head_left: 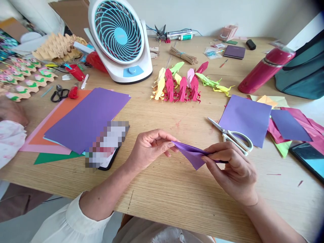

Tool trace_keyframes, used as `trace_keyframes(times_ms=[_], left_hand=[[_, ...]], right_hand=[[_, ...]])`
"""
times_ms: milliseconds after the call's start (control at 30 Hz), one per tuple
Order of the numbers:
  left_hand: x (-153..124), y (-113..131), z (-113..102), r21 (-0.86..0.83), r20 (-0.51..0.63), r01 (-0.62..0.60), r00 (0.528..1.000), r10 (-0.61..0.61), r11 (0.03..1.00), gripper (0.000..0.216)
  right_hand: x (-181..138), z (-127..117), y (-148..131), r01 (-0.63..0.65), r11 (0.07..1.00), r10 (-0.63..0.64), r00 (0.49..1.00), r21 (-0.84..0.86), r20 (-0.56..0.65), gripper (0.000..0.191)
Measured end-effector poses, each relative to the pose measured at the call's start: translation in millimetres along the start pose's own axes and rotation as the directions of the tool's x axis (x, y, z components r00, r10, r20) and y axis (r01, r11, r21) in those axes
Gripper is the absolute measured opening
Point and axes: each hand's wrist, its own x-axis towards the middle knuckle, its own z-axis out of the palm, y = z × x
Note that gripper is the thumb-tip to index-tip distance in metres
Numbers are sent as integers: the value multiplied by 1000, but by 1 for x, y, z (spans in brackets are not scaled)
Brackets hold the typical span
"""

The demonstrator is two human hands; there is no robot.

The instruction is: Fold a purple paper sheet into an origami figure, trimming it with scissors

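Observation:
A folded purple paper is held just above the wooden table, between both hands. My left hand pinches its left tip between thumb and fingers. My right hand grips its right end, fingers curled over the fold. White-handled scissors lie just beyond my right hand, partly on a purple sheet. A phone lies left of my left hand.
A stack of coloured sheets lies at the left, a white desk fan behind it. Several folded paper figures stand mid-table. A red bottle, a teal bag, paper scraps and a tablet sit right. Another person's sleeve rests at the left edge.

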Motion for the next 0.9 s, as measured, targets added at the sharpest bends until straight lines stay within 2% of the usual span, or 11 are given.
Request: trace_keyframes(times_ms=[167, 300, 533, 900], left_hand=[[0, -1, 1, 62, -36, -59, 997, 61, 996, 10], [0, -2, 1, 124, -71, -48, 996, 57, 991, 16], [-1, -3, 1, 135, -47, -99, 993, 106, 986, 10], [-2, -3, 4, 134, -60, -66, 995, 74, 989, 10]], right_hand=[[-1, 0, 1, -16, 1000, 16, 1000, -7, 12, 27], [0, -1, 0, -10, 1000, 10, 1000, -19, 12, 28], [-1, 0, 1, -18, 1000, 18, 1000, -9, 3, 25], [0, -1, 2, -41, 999, 41, 999, 15, -3, 24]])
